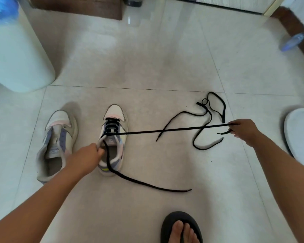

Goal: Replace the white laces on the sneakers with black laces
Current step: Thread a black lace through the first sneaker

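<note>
Head view looks down on a tiled floor (pixel 147 58) where a pale bin (pixel 16 58) stands far left. Two sneakers sit side by side: the left sneaker (pixel 57 146) has no lace, the right sneaker (pixel 113 137) is partly threaded with a black lace (pixel 165 130). A slippered foot (pixel 181 228) shows at the bottom. The left hand (pixel 85 156) grips the right sneaker's collar. The right hand (pixel 243 129) pinches the taut lace end, pulled rightward. A spare black lace (pixel 207 116) lies loose on the floor between.
</note>
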{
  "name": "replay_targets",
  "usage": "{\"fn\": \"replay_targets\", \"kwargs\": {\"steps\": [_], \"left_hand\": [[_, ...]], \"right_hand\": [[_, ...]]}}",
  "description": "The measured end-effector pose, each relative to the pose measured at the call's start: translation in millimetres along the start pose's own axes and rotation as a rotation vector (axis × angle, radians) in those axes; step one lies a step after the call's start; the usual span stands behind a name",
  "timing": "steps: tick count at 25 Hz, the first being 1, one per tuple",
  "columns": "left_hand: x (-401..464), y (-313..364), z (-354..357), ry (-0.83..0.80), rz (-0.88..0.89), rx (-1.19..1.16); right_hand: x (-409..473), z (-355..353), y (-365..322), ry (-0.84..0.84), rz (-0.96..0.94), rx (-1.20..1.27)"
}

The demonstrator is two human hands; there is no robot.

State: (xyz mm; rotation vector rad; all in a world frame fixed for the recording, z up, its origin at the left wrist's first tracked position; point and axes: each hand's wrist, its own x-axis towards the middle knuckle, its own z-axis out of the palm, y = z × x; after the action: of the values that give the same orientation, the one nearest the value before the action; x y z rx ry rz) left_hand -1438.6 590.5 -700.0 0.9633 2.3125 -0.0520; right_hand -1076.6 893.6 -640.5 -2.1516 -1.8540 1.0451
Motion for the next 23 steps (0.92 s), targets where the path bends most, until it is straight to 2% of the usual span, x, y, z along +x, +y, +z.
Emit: {"fn": "replay_targets", "kwargs": {"steps": [3,6,11,13,14,17,19,20,23], "left_hand": [[2.7,-2.4,1.4,-0.005,0.002,-0.028],[7.2,-8.9,3.5,-0.005,-0.005,-0.07],[15.6,-16.5,8.2,0.006,-0.014,-0.092],[14.5,-16.1,8.7,0.007,-0.019,-0.107],[11.8,-13.9,7.4,0.004,-0.029,-0.123],[3.2,-6.3,6.6,0.003,-0.044,-0.16],[-2.9,-0.4,4.6,-0.005,-0.051,-0.173],[-5.8,1.9,3.0,-0.01,-0.054,-0.179],[-10.1,6.9,0.3,-0.028,-0.052,-0.189]], "right_hand": [[6.2,-13.3,15.1,0.094,0.049,-0.027],[4.8,-26.0,29.1,0.215,-0.002,-0.315],[-7.3,-12.2,38.5,0.179,-0.105,-0.306],[-16.2,26.2,30.8,0.098,-0.205,-0.361],[-23.9,52.1,21.4,0.005,-0.279,-0.39],[-57.9,135.9,-28.8,-0.257,-0.631,-0.44],[-89.3,183.2,-68.9,-0.299,-0.88,-0.408],[-105.6,201.7,-87.1,-0.307,-0.947,-0.385],[-136.3,240.8,-121.4,-0.327,-0.986,-0.481]]}}
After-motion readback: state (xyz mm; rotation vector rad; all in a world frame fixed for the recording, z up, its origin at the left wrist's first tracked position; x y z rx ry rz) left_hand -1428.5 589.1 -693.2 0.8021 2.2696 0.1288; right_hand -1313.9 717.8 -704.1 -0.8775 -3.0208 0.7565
